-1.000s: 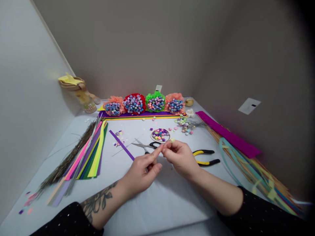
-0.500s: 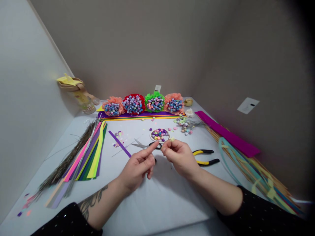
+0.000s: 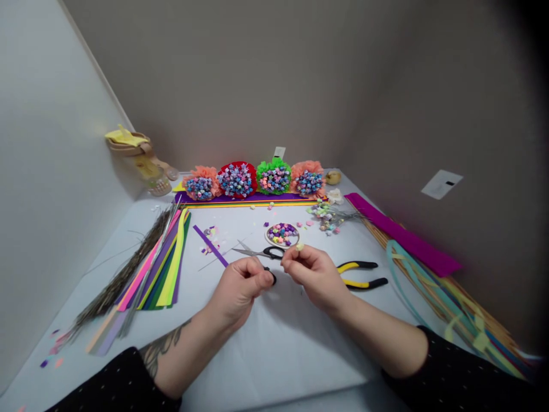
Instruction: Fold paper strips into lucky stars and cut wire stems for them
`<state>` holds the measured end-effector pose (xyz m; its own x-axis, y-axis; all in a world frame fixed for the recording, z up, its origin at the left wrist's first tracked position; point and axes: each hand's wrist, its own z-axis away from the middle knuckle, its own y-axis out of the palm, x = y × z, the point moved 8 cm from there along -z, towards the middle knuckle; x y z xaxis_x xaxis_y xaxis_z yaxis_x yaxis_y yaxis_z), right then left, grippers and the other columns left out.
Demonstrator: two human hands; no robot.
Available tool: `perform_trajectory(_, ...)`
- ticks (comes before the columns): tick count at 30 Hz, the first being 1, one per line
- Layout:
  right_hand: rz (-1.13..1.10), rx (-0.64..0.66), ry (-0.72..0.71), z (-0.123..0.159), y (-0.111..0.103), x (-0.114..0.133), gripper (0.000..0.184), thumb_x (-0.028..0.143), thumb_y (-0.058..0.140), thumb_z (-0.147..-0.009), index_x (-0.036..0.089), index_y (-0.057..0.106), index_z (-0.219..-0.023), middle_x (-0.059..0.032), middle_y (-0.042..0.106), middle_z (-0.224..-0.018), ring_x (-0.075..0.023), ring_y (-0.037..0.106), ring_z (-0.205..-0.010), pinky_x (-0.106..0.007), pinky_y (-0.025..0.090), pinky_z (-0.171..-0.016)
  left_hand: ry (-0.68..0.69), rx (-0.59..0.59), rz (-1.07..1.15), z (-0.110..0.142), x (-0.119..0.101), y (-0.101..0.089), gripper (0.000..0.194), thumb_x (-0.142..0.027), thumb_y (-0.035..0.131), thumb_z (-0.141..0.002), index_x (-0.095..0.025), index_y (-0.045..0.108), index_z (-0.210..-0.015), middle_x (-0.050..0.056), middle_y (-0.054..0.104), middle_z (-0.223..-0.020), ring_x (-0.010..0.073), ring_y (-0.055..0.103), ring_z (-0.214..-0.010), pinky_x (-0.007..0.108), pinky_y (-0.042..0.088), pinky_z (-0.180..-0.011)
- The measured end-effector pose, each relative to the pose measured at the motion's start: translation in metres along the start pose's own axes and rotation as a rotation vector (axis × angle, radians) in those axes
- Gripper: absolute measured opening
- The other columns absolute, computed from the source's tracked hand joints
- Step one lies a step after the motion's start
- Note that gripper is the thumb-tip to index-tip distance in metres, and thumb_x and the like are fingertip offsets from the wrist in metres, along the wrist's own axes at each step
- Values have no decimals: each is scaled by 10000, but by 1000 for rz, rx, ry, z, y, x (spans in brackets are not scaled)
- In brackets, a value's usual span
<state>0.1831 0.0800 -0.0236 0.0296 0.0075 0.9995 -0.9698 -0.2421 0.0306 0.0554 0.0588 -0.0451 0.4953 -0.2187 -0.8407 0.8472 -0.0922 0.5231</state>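
Pale yellow paper scrap (image 3: 299, 246) in the head view — pinched between the fingertips of the right hand (image 3: 316, 276), just near the round dish of paper stars (image 3: 266, 235). Left hand (image 3: 239, 289) curled closed, touching a small black object (image 3: 273, 278). Black-handled steel scissors (image 3: 257, 252) crosswise beyond — finger loops nearer the right hand, blades pointing left.

Scissors (image 3: 257, 252) lie left of pliers (image 3: 358, 265); paper strips (image 3: 169, 280) further left.

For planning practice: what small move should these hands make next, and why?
Probably bring the left hand up to the small pale yellow paper piece pinched in the right hand: the hands are close, and the left shows nothing held.
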Motion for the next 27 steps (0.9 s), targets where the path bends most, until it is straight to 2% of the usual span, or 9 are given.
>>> perform_trajectory(3, -2, 1, 19, -1, 0, -4, 71, 232, 575, -739, 166, 599, -731, 33, 536, -638, -65, 387, -503, -208, 320, -494, -56, -81, 70, -2, 2, -5, 450, -520, 718, -643, -119, 559, -517, -41, 397, -505, 43, 316, -459, 183, 228, -417)
perform_trajectory(6, 7, -2, 95, -4, 0, -11, 155, 272, 557, -759, 164, 622, -849, 28, 541, -671, -57, 358, -469, -203, 296, -453, -149, -190, 130, -2, 7, -11, 576, -648, 573, -704, -89, 692, -783, 2, 487, -595, 56, 375, -486, 179, 248, -399)
perform_trajectory(8, -10, -5, 142, -6, 0, -15, 208, 287, 535, -773, 158, 627, -907, 18, 542, -687, -57, 351, -456, -201, 278, -424, -174, -216, 154, -2, 6, -11, 607, -638, 570, -716, -78, 697, -911, 14, 511, -638, 55, 390, -500, 172, 257, -394)
perform_trajectory(11, -97, 1, 149, -8, 0, -16, 247, 305, 495, -795, 154, 618, -948, 2, 544, -738, -57, 355, -452, -201, 258, -397, -170, -211, 155, -1, 3, -10, 568, -601, 597, -720, -78, 700, -916, 11, 513, -644, 48, 382, -499, 167, 257, -388)
perform_trajectory(14, -94, 17, 145, -9, 1, -18, 254, 302, 481, -805, 158, 600, -979, 8, 544, -718, -59, 355, -446, -199, 257, -395, -149, -192, 102, -1, 2, -10, 436, -483, 706, -676, -106, 699, -896, -3, 524, -651, 35, 376, -492, 160, 243, -393)
perform_trajectory(18, -41, 56, 141, -8, 5, -20, 198, 292, 498, -813, 180, 521, -974, 31, 573, -645, -62, 361, -432, -188, 277, -409, -67, -173, -36, -3, -2, -12, 249, -295, 808, -567, -134, 653, -676, -50, 495, -547, 20, 327, -436, 166, 231, -412)
perform_trajectory(21, -73, 76, 120, -7, 9, -17, 115, 287, 509, -813, 195, 459, -863, 35, 607, -627, -54, 360, -417, -171, 279, -407, 88, -193, -242, -4, -17, -15, 237, -279, 782, -592, -142, 592, -550, -49, 489, -511, 49, 383, -468, 185, 303, -458)
perform_trajectory(24, -117, 119, 154, -4, 15, -17, 136, 304, 507, -807, 201, 418, -802, 40, 613, -582, -45, 342, -375, -155, 254, -372, 248, -204, -592, -2, -38, -12, 138, -283, 726, -666, -157, 674, -643, 7, 599, -657, 106, 518, -620, 210, 389, -546)
perform_trajectory(27, -97, 170, 210, -1, 21, -20, 156, 322, 503, -799, 204, 402, -788, 49, 603, -553, -46, 358, -346, -145, 264, -339, 267, -147, -771, -3, -43, -5, 186, -289, 675, -715, -182, 722, -860, 60, 655, -878, 158, 581, -778, 222, 430, -570)
